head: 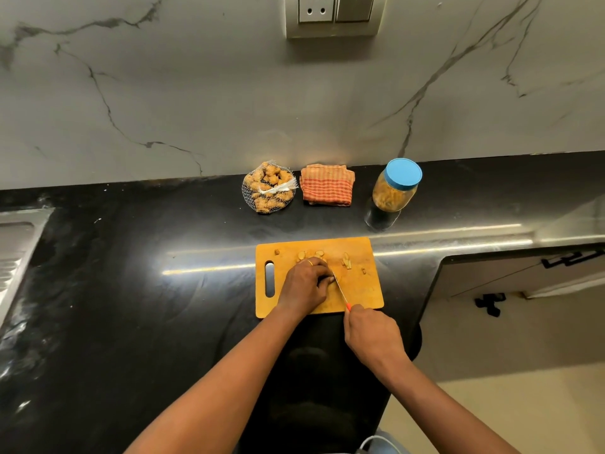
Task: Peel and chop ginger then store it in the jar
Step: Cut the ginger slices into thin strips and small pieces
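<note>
Left hand [304, 285] arches, its grip pinning ginger [330, 279]; right hand [373, 335], grip wrapped, clasps the knife [341, 291].

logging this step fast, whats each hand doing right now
Left hand: fingers curled, pinning a ginger piece on the cutting board.
Right hand: gripping the knife.
</note>
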The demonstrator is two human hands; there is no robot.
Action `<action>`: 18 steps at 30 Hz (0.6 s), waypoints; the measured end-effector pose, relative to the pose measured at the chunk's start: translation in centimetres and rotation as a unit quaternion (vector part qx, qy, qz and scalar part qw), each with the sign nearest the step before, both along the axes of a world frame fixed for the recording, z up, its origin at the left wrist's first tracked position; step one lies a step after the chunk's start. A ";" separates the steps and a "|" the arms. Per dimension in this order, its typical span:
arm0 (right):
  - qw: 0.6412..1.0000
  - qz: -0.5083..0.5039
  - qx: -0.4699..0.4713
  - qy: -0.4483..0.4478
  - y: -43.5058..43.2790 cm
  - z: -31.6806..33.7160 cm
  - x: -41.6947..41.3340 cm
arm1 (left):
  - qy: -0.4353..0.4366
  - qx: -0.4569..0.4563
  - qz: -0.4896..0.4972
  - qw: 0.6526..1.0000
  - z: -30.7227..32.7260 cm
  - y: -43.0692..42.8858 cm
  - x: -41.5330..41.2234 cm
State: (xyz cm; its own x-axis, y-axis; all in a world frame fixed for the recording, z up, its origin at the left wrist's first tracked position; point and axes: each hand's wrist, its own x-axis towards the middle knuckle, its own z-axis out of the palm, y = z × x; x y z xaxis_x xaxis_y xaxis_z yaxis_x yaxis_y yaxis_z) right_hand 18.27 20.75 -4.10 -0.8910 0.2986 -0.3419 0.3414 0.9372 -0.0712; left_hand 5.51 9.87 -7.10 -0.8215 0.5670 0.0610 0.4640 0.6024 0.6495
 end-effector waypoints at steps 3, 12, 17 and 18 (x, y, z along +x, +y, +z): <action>1.000 -0.003 0.004 0.021 0.1 0.2 0.2 | -0.001 0.000 0.000 1.000 0.2 0.0 0.1; 0.997 -0.023 -0.017 0.077 0.7 0.7 -0.4 | 0.000 0.010 0.009 1.000 0.6 0.0 0.4; 0.995 -0.019 -0.046 0.081 -0.6 -0.1 0.2 | -0.022 0.010 0.017 1.000 0.7 -0.4 -0.1; 0.995 -0.020 -0.048 0.081 -0.6 -0.3 0.2 | -0.026 0.006 0.015 1.000 0.8 -0.5 -0.2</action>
